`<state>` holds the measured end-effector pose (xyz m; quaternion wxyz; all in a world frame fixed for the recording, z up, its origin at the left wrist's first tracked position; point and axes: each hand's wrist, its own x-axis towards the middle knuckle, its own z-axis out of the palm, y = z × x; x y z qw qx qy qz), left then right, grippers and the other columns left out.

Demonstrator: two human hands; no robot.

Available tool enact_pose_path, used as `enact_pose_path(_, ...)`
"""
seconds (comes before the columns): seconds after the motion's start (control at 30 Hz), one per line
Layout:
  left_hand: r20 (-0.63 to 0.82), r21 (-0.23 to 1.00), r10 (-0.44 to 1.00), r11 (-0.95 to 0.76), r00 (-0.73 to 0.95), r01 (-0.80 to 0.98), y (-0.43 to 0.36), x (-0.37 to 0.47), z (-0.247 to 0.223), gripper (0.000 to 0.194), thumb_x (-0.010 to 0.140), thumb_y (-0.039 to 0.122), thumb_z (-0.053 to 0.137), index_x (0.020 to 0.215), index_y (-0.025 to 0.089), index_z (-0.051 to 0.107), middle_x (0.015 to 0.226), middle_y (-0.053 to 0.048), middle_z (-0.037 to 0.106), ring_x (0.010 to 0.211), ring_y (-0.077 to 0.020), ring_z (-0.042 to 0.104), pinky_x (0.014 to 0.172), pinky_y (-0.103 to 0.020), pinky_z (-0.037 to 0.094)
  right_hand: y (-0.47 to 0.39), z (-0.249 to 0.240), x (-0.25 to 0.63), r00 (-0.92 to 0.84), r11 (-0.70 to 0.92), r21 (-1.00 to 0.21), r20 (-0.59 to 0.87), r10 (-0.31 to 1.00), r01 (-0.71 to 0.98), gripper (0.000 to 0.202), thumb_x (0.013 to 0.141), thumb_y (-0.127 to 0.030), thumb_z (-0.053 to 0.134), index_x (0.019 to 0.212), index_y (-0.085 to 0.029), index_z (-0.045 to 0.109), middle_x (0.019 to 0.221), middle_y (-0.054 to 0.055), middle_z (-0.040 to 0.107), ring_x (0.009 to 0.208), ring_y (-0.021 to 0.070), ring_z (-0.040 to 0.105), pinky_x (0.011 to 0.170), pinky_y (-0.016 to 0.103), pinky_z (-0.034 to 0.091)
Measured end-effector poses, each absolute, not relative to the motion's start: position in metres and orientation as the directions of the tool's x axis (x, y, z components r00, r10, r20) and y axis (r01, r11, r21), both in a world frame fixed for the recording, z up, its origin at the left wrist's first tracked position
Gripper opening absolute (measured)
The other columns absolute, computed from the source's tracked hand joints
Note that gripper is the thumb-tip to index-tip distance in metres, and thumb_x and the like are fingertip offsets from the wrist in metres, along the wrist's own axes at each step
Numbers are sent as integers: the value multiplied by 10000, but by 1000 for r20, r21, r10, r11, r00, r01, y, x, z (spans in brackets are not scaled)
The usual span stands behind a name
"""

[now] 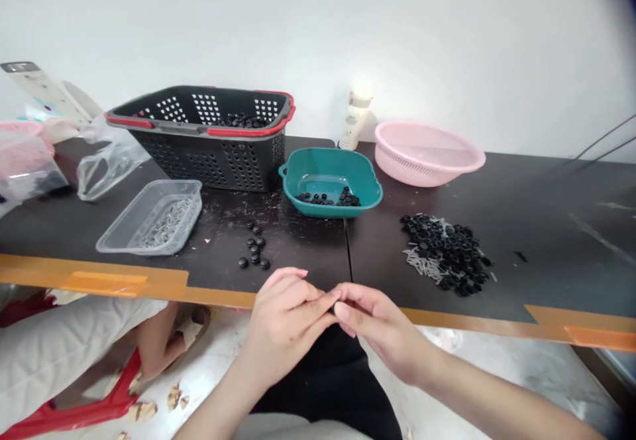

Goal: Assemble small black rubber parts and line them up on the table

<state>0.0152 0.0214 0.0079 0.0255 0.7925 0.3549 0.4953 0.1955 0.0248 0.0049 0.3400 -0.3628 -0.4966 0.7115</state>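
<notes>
Just in front of the table edge my left hand (288, 317) and my right hand (385, 327) meet, fingertips together. Both are closed around a small black cap (334, 308), mostly covered by the fingers. Beyond my left hand, several loose round black caps (255, 249) lie on the dark table. To the right sits a pile of black caps (450, 254) with small silver pins (423, 265) mixed in. A teal basin (332, 211) farther back has more black pieces at its bottom.
A clear plastic tub (112, 244) of silver pins stands left. Behind are a dark perforated basket (209, 158) with red handles, a pale bottle (355, 120) and a pink colander (417, 171). Orange tape (218, 296) lines the table edge. Another person's leg (154, 340) shows lower left.
</notes>
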Motion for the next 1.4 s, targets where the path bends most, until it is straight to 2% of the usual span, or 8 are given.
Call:
enact_pose_path(0.13,725,446,633,-731,270,516,25,17,3,139,915,185,625,986,212,741,777,-1,732,709,-138,687,887,-395,588,35,2,198,-493,-191,-981,-153,856,-27,269,879,-433,675,894,-167,714,739,-18,550,650,111,464,639,259,401)
enact_pose_path(0.3,688,432,663,-700,294,568,26,0,-11,101,914,172,623,967,199,704,849,-9,768,771,-157,727,1010,-440,526,37,0,216,-494,203,-933,31,869,297,252,902,-383,648,1088,-230,724,985,55,638,796,163,594,711,297,495)
enact_pose_path(0.47,609,372,753,-550,251,748,30,-38,-29,90,906,234,626,960,237,698,921,-18,788,800,-215,734,986,-497,464,64,-3,282,-241,323,-522,221,945,789,247,923,-336,598,1109,-226,716,1074,111,686,1015,280,622,864,412,499)
enact_pose_path(0.57,541,343,808,-467,235,815,33,-53,-36,92,892,303,642,919,278,726,907,-11,785,811,-244,712,895,-470,430,91,-4,327,-183,256,-201,321,929,946,249,937,-305,537,1033,-195,738,1011,133,707,915,301,611,842,452,484)
enact_pose_path(0.63,515,338,830,-425,214,840,35,-58,-37,111,887,343,644,889,288,740,849,-7,775,766,-237,692,810,-416,416,107,-4,345,-183,233,-124,321,929,965,234,918,-286,550,945,-174,754,945,137,710,837,296,581,803,444,475)
enact_pose_path(1.0,342,396,923,-311,176,864,48,-57,-21,254,829,387,725,695,206,606,694,38,689,639,-169,617,725,-329,342,150,-13,347,-364,379,-62,172,915,923,192,778,-202,578,624,-193,692,673,93,663,673,255,536,679,374,402)
enact_pose_path(1.17,312,392,937,-280,160,877,45,-54,-22,194,820,337,750,776,205,615,788,29,710,705,-179,629,760,-345,330,149,-15,346,-402,427,-92,208,892,899,206,825,-247,485,689,-197,632,775,123,655,741,282,572,742,409,436)
enact_pose_path(1.4,460,416,865,-410,202,812,41,-58,-29,220,928,426,607,872,240,712,795,11,783,615,-160,633,706,-352,353,113,-3,312,-281,322,-373,160,946,870,163,927,-319,465,859,-223,578,744,51,682,634,224,639,585,318,473)
